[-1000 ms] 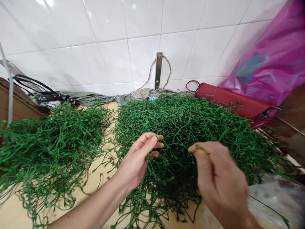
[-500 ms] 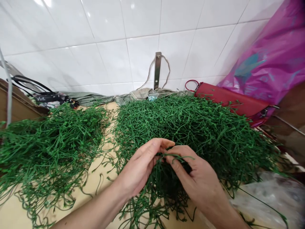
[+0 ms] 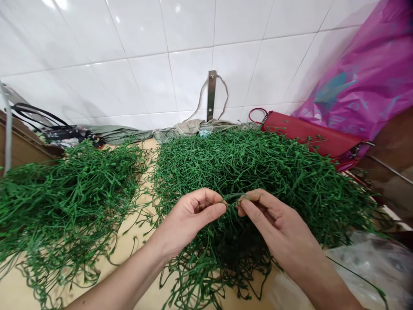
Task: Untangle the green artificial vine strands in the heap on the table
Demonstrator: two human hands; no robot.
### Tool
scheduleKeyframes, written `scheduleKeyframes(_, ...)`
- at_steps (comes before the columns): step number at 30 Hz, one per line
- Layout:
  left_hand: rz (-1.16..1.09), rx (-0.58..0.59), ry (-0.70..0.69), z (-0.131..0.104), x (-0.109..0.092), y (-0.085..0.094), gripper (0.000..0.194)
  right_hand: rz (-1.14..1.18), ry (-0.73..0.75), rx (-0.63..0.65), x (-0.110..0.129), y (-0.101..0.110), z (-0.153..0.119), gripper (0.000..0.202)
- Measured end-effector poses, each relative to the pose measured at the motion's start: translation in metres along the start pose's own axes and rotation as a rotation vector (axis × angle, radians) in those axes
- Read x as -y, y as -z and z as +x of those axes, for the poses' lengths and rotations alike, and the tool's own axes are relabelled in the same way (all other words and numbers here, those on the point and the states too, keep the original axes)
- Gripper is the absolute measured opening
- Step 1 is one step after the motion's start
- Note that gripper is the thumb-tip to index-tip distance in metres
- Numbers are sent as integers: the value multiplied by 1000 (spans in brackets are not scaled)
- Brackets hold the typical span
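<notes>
Green stem (image 3: pixel 232 196) roughly level, long axis left to right between fingertips.

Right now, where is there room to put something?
Tan tabletop shows between the left pile and the larger pile, though with stray stems, and in the view's near left corner. The larger pile runs crowded up to the red bag.

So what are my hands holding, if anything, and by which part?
A thin green stem, pinched in the fingertips of the left hand and right hand, a short stretch between them. Whether that's its middle or an end, I can't tell.
</notes>
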State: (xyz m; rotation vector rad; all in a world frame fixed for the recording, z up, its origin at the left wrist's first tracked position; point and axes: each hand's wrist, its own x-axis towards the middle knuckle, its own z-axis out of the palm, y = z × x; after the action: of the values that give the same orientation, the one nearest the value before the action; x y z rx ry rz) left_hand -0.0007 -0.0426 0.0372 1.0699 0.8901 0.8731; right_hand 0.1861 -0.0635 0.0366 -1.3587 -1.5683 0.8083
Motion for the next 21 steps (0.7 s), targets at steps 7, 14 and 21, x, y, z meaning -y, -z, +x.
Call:
scheduleKeyframes(7,41,-95,-111,2,3,4,20,-37,72,-86,-5,-1,-4,18)
scheduleKeyframes(14,94,-55,-86,1,-2,-1,19,-360,483,-183,0,-1,-7,19)
scheduleKeyframes(21,150,-17,-69,-1,-4,-5,17,-318,474,-108,-11,-7,-3,11)
